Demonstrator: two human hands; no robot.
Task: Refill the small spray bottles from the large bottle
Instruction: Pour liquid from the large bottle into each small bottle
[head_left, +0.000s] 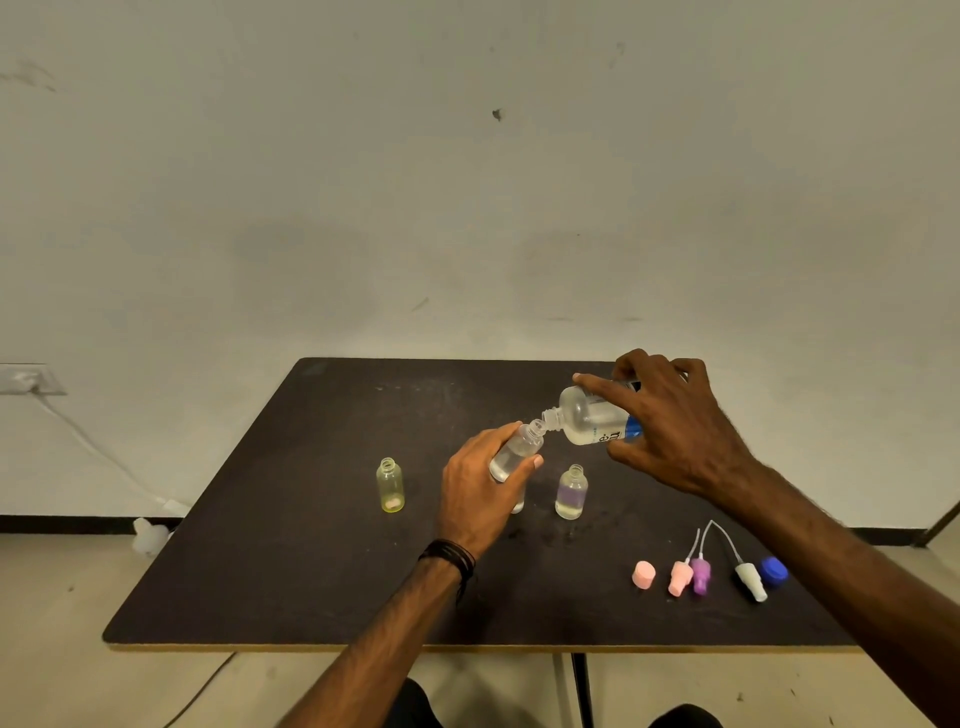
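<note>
Looking down, we saw the spray tops (698, 574), a pink cap (643, 574) and a blue cap (774, 571) lying at the near right of the table (291, 571), likely set aside so the bottles stayed open for filling. Our left hand (480, 491) curled its fingers around a small bottle (514, 451), lifted and tipped so its mouth met the big one. Our right hand (675, 431) gripped the big bottle (589, 418), laid almost flat so the water could run out. Its mouth touched the small bottle's mouth. Two more small bottles stood open: a yellowish one (390, 486) at the left, a purplish one (571, 493) just beside our left hand. The tabletop was dark and a bit scuffed. Behind it stood a pale, marked wall (467, 182) with a white cord (98, 452) hanging down.
</note>
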